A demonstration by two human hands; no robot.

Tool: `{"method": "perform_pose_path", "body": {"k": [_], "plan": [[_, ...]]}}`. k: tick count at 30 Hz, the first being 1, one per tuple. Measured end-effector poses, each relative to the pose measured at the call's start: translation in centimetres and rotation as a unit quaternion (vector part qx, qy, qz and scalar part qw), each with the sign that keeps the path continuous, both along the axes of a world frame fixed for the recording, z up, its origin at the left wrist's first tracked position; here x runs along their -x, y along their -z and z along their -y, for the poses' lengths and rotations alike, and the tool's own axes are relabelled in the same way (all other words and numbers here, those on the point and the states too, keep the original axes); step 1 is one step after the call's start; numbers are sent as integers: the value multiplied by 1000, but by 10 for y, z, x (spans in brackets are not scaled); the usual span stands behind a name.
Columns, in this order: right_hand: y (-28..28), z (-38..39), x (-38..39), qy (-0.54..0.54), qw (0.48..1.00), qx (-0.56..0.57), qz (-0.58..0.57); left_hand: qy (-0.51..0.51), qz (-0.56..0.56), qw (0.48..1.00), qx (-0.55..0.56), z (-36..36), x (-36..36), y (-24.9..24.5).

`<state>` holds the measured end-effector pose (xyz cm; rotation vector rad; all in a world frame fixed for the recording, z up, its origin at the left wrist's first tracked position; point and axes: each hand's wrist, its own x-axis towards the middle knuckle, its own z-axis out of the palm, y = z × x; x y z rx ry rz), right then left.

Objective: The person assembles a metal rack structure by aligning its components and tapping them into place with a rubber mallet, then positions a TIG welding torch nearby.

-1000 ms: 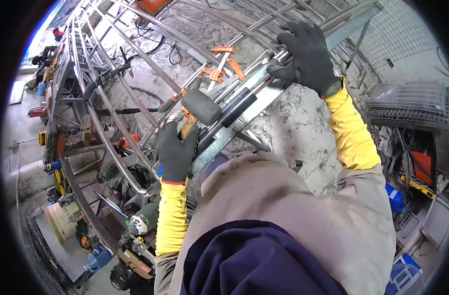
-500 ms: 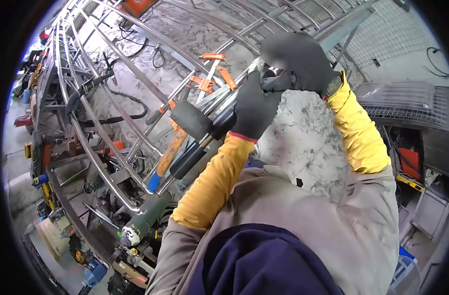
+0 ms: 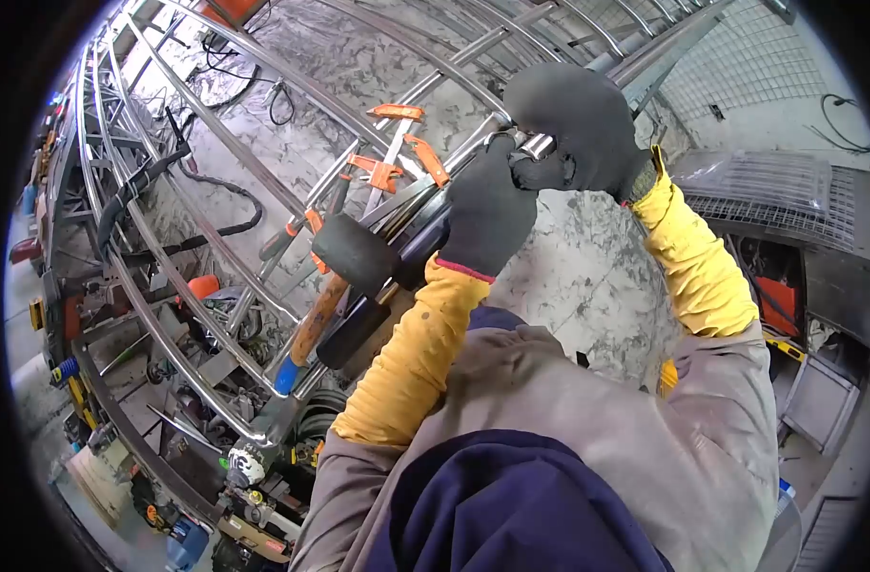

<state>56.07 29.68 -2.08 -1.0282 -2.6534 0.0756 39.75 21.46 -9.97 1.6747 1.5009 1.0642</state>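
Observation:
My right hand (image 3: 583, 129), in a dark glove, is closed around a short shiny metal piece (image 3: 540, 146); the glove hides most of it. Touching close beside it is my left hand (image 3: 492, 205), also gloved, its fingers curled over the end of the metal bars; what it grips is hidden. A black cylinder (image 3: 423, 250) extends from under my left hand. Just left of that lies a mallet with a black head (image 3: 357, 253) and a wooden handle (image 3: 318, 319) ending in blue. Orange-jawed clamps (image 3: 382, 173) sit on the bars above my left hand.
Long curved metal tubes (image 3: 182, 296) form a frame across the left and top. A dark cable (image 3: 134, 195) hangs over it. Tools and a green-and-white cylinder (image 3: 246, 462) crowd the lower left. Wire mesh panels (image 3: 788, 195) lie on a bench at right.
My right hand was blurred by motion and is now sharp, with the shiny metal piece showing beneath it. My left hand has stayed nearly in place. The view has shifted slightly.

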Motion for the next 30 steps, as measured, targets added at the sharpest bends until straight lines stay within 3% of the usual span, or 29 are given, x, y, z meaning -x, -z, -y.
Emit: {"method": "perform_pose_path", "body": {"k": [4, 6, 9, 12, 17, 19, 24, 27, 30], "plan": [[-2, 2, 5, -1, 1000, -19, 1, 13, 16, 1000, 15, 0, 2, -3], [5, 2, 6, -19, 995, -57, -78, 13, 14, 1000, 23, -1, 2, -4], [11, 1, 6, -20, 992, -68, -103, 26, 23, 999, 41, -3, 4, -7], [4, 3, 3, 5, 999, -34, -11, 36, 21, 998, 47, -3, 6, -5], [0, 5, 4, -5, 999, -29, -33, 19, 50, 996, 70, 2, 4, -3], [0, 3, 1, -11, 999, -31, -31, 14, 34, 999, -20, 2, 2, 4], [-6, 1, -7, -30, 990, -128, -54, 20, -5, 1000, 2, 3, 3, -3], [-9, 6, -7, -16, 995, -102, -8, 21, -25, 999, 23, 2, 6, -10], [-6, 1, -8, -37, 997, -61, -37, 32, -32, 997, 60, 2, 6, -13]]}}
